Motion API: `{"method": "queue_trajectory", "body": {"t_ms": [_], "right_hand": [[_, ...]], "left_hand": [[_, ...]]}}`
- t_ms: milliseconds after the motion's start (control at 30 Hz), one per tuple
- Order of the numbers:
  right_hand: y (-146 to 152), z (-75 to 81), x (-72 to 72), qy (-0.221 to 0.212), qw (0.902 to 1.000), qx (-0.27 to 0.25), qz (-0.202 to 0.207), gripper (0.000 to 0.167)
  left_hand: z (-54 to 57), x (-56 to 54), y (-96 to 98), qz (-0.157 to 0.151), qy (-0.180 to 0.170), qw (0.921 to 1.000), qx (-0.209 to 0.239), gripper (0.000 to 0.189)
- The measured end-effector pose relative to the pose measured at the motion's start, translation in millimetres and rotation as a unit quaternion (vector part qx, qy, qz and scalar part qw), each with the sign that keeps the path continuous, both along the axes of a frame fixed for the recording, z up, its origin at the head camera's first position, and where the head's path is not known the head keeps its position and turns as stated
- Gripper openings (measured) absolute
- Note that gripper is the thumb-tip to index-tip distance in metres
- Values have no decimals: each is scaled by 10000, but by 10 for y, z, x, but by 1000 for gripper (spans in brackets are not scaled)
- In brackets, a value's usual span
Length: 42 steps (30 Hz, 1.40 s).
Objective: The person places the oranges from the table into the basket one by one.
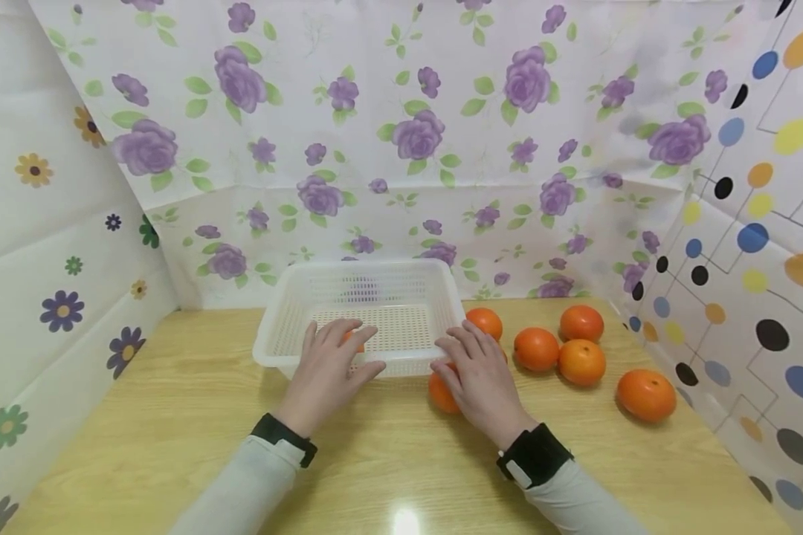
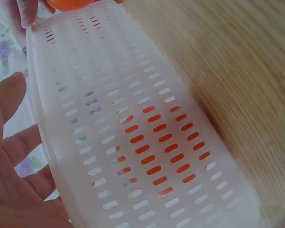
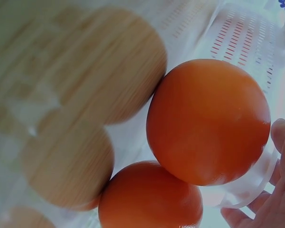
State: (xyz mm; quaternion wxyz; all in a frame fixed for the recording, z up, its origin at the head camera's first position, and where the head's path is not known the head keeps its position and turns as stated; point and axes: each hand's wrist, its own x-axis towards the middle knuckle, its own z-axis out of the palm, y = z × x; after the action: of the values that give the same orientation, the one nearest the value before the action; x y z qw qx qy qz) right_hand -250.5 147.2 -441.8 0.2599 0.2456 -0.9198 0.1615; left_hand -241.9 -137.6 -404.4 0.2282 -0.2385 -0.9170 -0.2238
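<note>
At the basket's (image 1: 404, 365) 5 o'clock, the right hand (image 1: 478, 380) spreads loosely over a near orange (image 1: 443, 396); at 7, the left hand (image 1: 329, 371) hangs relaxed. One inner orange (image 1: 360, 348) suggests loading barely begun; outer oranges (image 1: 537, 349) remain toward 3.

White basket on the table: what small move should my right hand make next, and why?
Probably curl the right hand around the orange fruit it partly hides in the head view: the hand looks loosely open, and that fruit sits outside the white basket, near its front right corner, while another fruit shows inside.
</note>
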Motion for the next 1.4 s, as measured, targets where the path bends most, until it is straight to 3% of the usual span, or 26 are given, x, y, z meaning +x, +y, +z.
{"method": "queue_trajectory", "body": {"t_ms": [333,633,1000,1233,1400], "right_hand": [[44,-20,-3,-185,9998,-76,-85,36],[133,-11,19,-488,9985,-110,-232,40],[248,-18,-4,-393,9988,-236,-194,40],[293,10,-7,-815,9962,-245,-198,48],[331,36,15,-1005,9941,-383,-152,58]], "left_hand": [[-23,-44,-76,-715,324,9969,-35,35],[-15,-117,-280,-1127,423,9925,230,25],[-28,-220,-561,-1072,635,9921,113,21],[-42,-185,-655,-589,336,9977,-18,22],[-56,-182,-652,-472,54,9989,-10,22]]}}
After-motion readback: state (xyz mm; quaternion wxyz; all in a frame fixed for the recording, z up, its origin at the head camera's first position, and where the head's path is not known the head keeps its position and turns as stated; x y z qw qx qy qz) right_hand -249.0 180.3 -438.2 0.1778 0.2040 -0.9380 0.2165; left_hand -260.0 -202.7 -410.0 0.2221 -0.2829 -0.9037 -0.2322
